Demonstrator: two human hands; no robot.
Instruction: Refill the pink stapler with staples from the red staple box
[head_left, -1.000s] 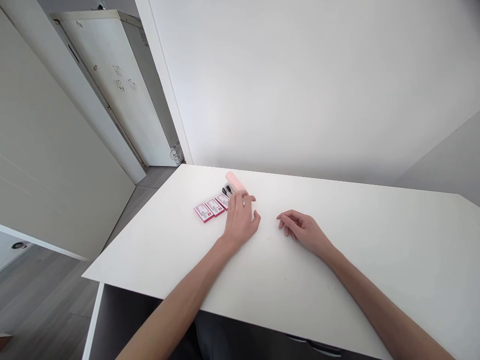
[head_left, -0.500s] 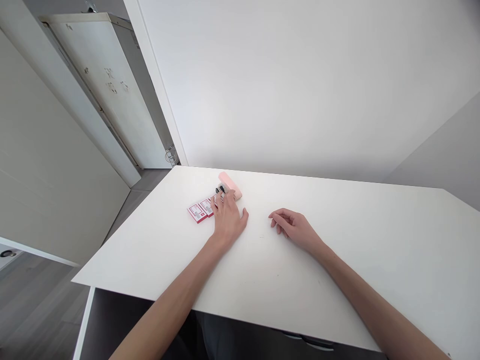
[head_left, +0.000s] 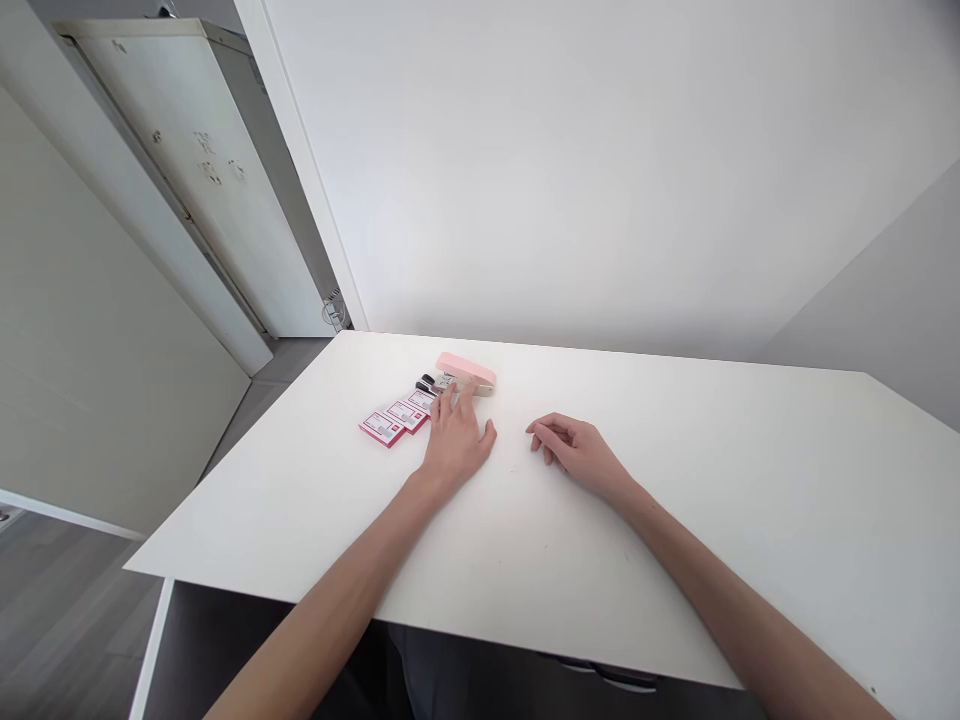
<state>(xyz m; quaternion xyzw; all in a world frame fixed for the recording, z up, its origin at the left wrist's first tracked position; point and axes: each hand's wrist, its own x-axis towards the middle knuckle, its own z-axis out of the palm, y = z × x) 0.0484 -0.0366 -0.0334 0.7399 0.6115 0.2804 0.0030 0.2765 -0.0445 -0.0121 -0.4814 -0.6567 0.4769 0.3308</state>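
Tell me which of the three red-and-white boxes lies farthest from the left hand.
The leftmost box, at the near end of the staggered row. The middle box and the rightmost box both lie closer to the left hand.

Along the far edge of the flat white bench (head_left: 787, 470), left of centre, an elongated pink stapler (head_left: 463, 366) lies right of a small black-handled tool (head_left: 426, 383) and behind and right of three flat, rectangular red-and-white boxes (head_left: 407, 414) in a slanting row, the left hand (head_left: 454, 438) before it.
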